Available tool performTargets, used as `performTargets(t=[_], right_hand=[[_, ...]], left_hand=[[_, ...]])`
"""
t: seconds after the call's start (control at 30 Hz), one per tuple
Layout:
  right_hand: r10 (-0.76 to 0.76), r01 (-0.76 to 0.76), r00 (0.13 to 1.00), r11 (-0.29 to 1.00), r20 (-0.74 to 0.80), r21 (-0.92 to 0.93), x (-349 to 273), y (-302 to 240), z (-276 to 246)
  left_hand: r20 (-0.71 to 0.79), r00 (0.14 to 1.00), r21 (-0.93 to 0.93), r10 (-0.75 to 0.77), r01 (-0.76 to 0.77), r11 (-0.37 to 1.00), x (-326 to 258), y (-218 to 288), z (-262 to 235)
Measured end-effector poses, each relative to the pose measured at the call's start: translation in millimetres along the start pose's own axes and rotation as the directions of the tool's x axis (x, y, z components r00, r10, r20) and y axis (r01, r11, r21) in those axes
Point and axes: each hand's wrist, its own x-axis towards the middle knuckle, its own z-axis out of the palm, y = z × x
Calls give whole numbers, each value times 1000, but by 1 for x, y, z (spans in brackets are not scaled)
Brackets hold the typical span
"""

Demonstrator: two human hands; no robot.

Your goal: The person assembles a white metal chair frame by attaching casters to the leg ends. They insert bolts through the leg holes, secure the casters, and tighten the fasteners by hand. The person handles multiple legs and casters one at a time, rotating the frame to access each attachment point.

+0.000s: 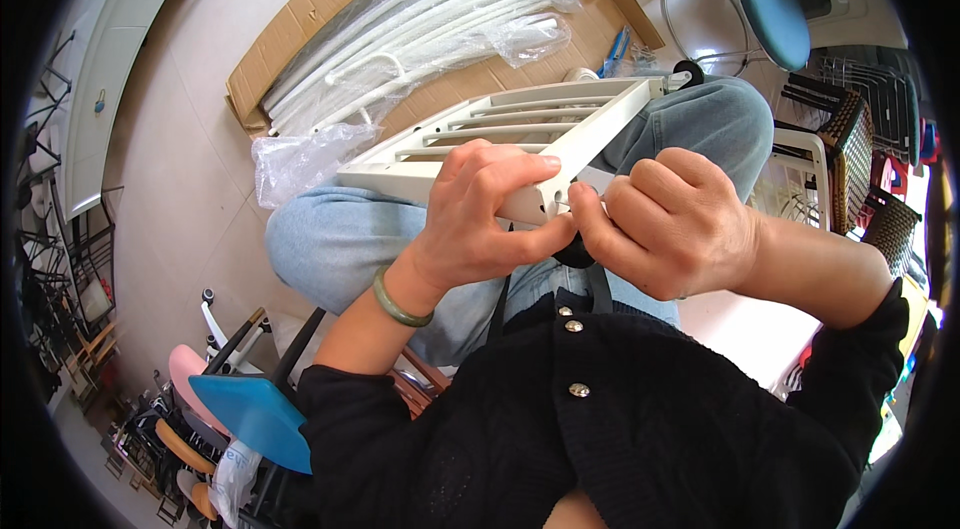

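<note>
A white slatted rack frame lies tilted across my lap, its near corner drawn close to me. My left hand wraps that corner, thumb below and fingers over the top. At the holes in the corner's end face, my right hand is closed in a pinch. A thin bit of something pokes from its fingertips toward a hole, too small to name. Beneath the fingers shows a black rounded part, mostly covered. A black caster wheel sits at the frame's far right corner.
Ahead on the tiled floor, an open cardboard box holds plastic-wrapped white tubes. A blue-handled tool lies at its right end. A blue round stool stands far right, a white cabinet far left, a blue chair near left.
</note>
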Motion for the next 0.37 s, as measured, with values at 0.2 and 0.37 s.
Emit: performTargets(t=[0.2, 0.37], right_hand=[[-87, 88, 991, 996, -99, 8, 1, 17, 6], [607, -774, 625, 398, 491, 493, 13, -17, -15]], left_hand=[[-11, 1000, 22, 3, -3, 1000, 3, 1, 2], [30, 999, 14, 9, -9, 1000, -4, -2, -2]])
